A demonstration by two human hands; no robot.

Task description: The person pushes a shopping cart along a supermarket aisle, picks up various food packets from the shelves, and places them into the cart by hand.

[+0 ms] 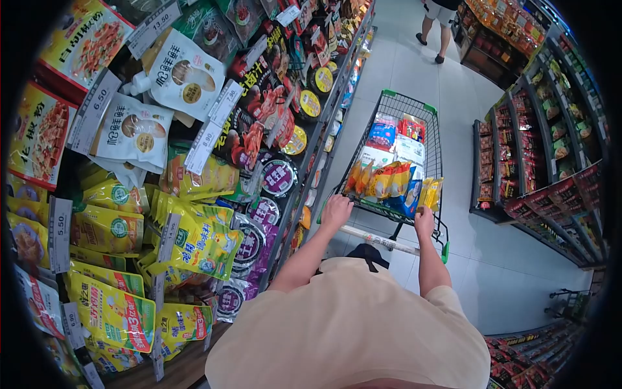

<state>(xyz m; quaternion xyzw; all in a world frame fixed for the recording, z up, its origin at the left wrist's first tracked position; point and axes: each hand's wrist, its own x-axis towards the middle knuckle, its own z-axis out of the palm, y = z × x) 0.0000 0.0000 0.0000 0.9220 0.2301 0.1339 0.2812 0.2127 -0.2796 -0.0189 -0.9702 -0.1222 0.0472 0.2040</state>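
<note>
White rectangular price tags: the 13.50 tag [154,28] towards eleven o'clock, the 6.50 tag [94,111] at ten, the 5.50 tag [60,235] near nine; a glossy yellow plastic packet [204,240] towards eight reads 调味料.

Pale grey tiled floor [470,275], faintly shining; stocked shelves [320,139] line its left edge, dark racks [475,165] its right, a display stand [486,59] near its far-right corner.

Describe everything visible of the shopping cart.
The shopping cart is of dark wire mesh, metal by its look, with green, plastic-looking corner pieces and a pale, printed handlebar at the near end. It stands upright on the tiled floor, with packaged goods inside. The left hand rests at its near left corner; whether the right hand touches it is unclear.
</note>
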